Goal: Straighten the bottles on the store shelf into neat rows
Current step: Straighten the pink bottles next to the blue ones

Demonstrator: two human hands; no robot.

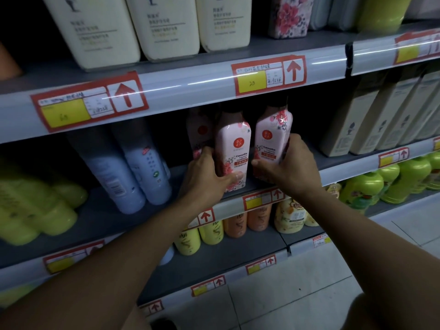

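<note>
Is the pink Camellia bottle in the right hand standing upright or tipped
Tipped: the Camellia bottle in the right hand leans, cap end right.

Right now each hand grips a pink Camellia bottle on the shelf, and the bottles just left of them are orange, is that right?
Not quite. The head view shows the bottles left of them are pale blue, not orange. Each hand, left hand and right hand, does grip a pink Camellia bottle.

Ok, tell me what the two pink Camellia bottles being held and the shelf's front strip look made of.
Pink bottles, one in the left hand, one in the right hand: probably glossy plastic, judging by bright glints on the printed floral wrap. Shelf front strip: looks like clear glossy plastic over price labels, streaked with reflections.
</note>
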